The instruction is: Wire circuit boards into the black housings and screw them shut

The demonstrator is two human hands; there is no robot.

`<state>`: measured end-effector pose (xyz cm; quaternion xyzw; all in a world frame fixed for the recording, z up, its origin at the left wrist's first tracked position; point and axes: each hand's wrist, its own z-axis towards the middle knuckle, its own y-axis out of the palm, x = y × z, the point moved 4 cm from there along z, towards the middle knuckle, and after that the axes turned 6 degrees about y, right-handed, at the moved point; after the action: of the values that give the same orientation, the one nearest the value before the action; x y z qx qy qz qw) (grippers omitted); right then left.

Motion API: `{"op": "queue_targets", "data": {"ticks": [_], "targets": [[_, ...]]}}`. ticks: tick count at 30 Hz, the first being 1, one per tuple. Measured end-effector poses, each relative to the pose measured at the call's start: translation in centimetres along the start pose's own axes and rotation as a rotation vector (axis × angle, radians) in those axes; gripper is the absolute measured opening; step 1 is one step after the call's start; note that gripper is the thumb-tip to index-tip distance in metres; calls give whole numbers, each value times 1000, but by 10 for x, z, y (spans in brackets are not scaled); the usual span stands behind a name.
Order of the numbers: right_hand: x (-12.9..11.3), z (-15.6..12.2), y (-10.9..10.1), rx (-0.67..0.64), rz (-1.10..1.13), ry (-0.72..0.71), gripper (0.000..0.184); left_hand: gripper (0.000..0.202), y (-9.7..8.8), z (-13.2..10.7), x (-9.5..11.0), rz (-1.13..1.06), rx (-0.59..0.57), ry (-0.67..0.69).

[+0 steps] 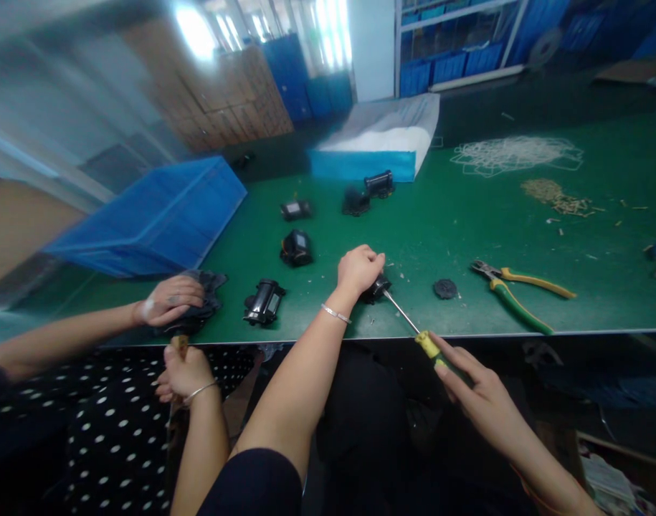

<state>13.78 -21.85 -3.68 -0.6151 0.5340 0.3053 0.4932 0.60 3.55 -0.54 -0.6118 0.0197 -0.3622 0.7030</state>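
Observation:
My left hand [358, 271] is closed over a small black part [378, 288] and presses it to the green bench near the front edge. Most of that part is hidden under the fingers. A screwdriver [429, 345] with a yellow-green handle is gripped in my right hand [475, 390], just off the bench edge. Its metal shaft slants up to the left, and the tip meets the black part. Beside it on the right lies a round black cap [444, 289]. Farther right are open cutting pliers [513, 290] with yellow and green handles.
At left, a co-worker's hands [177, 297] hold a dark cloth-like item and a wooden-coloured handle. Several black cylindrical parts [264, 302] stand about the bench. A blue crate [150, 215], a blue-white box [365, 163], wire loops [515, 154] and small brass-coloured pieces [553, 195] lie beyond.

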Motion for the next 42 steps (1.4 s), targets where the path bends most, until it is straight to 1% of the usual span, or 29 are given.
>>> {"op": "queue_targets", "data": {"ticks": [3, 5, 8, 11, 13, 16, 18, 20, 24, 28, 32, 36, 39, 42], "targets": [[-2, -1, -2, 2, 50, 24, 54, 39, 0, 0, 0, 4, -7, -4], [-2, -2, -4, -46, 160, 100, 55, 40, 0, 0, 1, 3, -10, -5], [-2, -6, -5, -142, 445, 238, 53, 40, -1, 0, 1, -4, -5, 4], [-1, -5, -5, -185, 745, 314, 52, 39, -1, -1, 2, 1, 1, 9], [3, -3, -1, -210, 910, 393, 49, 39, -2, -1, 2, 4, 5, 13], [9, -1, 9, -271, 1100, 512, 43, 40, -2, -1, 4, 2, 13, 16], [8, -2, 14, -316, 1187, 544, 41, 39, -3, -2, 5, 10, 20, 10], [4, -2, 16, -340, 1225, 558, 39, 38, -3, -2, 7, 29, 27, 6], [-1, -2, 16, -281, 1122, 543, 42, 35, -4, -2, 10, 89, 11, 5], [-3, 0, 17, -240, 990, 430, 45, 32, -4, -2, 11, 122, -14, -3], [-3, 1, 18, -207, 863, 354, 51, 31, -3, -1, 9, 117, -13, -1], [-6, -1, 18, -147, 698, 274, 59, 32, -3, -1, 8, 103, 10, -5], [-7, -1, 18, -117, 586, 239, 66, 30, -3, 0, 8, 106, 9, -21], [-6, -1, 17, -67, 389, 209, 70, 30, -3, 0, 8, 112, 0, -31]]}}
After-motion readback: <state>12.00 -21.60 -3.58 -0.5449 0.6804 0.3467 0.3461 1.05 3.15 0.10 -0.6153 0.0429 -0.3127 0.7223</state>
